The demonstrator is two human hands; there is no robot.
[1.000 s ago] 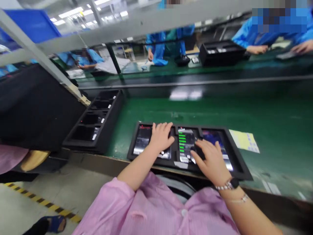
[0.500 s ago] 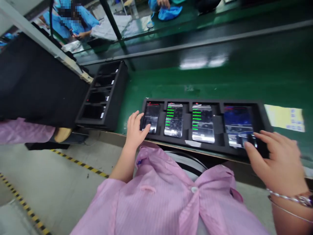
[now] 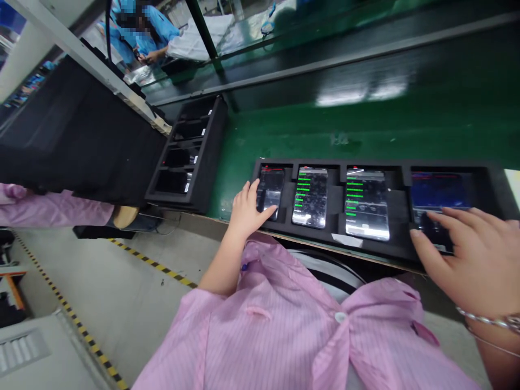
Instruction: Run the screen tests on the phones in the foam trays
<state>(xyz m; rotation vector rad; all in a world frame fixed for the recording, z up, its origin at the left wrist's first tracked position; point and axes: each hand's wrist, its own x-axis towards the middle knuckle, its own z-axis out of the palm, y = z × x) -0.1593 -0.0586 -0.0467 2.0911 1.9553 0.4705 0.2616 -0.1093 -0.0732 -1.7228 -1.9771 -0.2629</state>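
Note:
A long black foam tray lies along the front edge of the green bench, with smartphones side by side in its slots. My left hand is open at the tray's left end, its thumb over the lower part of the leftmost phone. Two phones in the middle, the left one and the right one, show green bars on lit screens. Over the lower part of the rightmost phone, with its dark blue screen, my right hand spreads its fingers; contact is unclear.
A second black tray of dark phones stands to the left, beside a large black panel. Across the bench a person in blue works. At far left shows another person's pink sleeve. A yellow paper lies at right.
The view has shifted, so the trays and bench appear farther right. Both hands stay at the same ends of the tray; my right hand's fingers lie a little farther over the rightmost phone.

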